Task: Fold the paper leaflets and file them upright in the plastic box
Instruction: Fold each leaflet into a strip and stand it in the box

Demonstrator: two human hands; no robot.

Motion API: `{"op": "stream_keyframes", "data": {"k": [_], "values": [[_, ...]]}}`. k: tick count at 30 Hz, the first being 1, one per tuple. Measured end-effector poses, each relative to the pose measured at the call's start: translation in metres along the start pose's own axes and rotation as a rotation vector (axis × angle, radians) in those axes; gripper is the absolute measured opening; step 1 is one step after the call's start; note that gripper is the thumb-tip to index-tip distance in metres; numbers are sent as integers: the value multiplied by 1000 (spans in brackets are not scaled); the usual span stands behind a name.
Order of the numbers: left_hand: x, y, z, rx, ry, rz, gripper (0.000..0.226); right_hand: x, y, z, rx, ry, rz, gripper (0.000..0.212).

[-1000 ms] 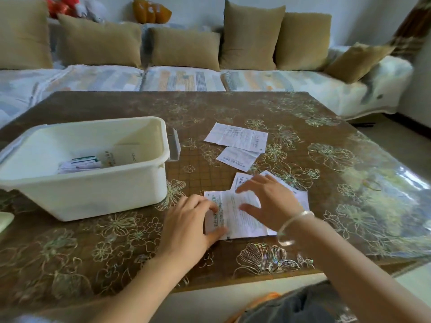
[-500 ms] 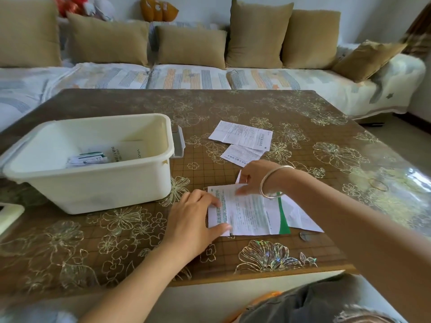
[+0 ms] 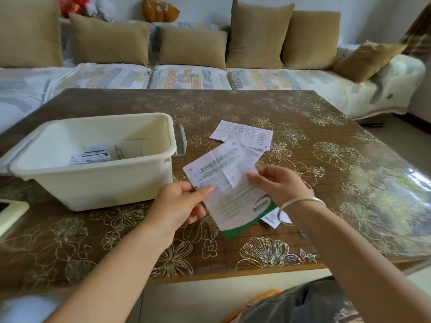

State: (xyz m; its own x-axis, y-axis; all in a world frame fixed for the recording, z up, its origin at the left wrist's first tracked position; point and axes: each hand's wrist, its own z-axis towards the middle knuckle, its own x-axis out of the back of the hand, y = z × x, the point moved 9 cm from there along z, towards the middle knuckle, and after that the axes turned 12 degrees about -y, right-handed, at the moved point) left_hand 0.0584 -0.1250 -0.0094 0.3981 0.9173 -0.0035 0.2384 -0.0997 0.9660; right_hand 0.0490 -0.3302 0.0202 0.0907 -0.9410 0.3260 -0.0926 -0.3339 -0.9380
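- Presently, both of your hands are raised above the table point(image 3: 303, 113), forearms reaching in from the near edge, with one leaflet point(image 3: 224, 183) held between them.
- Your left hand point(image 3: 179, 203) pinches the leaflet's left edge: thumb laid on the printed face, fingers curled beneath the sheet.
- Your right hand point(image 3: 277, 185) pinches the right edge with thumb and fingertips, wrist bent inward. A silver bangle point(image 3: 300, 202) sits on that wrist.
- The leaflet is clear of the table, opened out and tilted, its far corner higher. Crease lines cross it, and a green band runs along its near corner.
- The plastic box point(image 3: 93, 183) stands on the table to your left, just beside the left hand but not touching it. Inside lie a few folded leaflets point(image 3: 89, 157) and a pale booklet point(image 3: 133, 150). Whether these stand upright cannot be told.
- Loose leaflets point(image 3: 242, 136) lie flat on the table beyond the held sheet — the nearer one partly hidden behind it.
- A further small paper point(image 3: 271, 219) lies under your right wrist.
- A white object point(image 3: 11, 213) shows at the table's left edge; it is cut off and cannot be identified.
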Motion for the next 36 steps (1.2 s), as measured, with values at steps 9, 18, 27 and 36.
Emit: {"op": "stream_keyframes", "data": {"k": [9,18,27,36], "values": [[20,26,-35,-303,113,390,24,-13,6,-21,164,114,-201,15],[24,-12,-54,-212,204,749,21,-38,27,-40,45,5,-572,28],[26,-17,-49,-128,272,906,26,-48,27,-40,28,140,-739,38],[22,-22,-53,-152,404,1026,56,-52,21,-41,15,273,-855,36]]}}
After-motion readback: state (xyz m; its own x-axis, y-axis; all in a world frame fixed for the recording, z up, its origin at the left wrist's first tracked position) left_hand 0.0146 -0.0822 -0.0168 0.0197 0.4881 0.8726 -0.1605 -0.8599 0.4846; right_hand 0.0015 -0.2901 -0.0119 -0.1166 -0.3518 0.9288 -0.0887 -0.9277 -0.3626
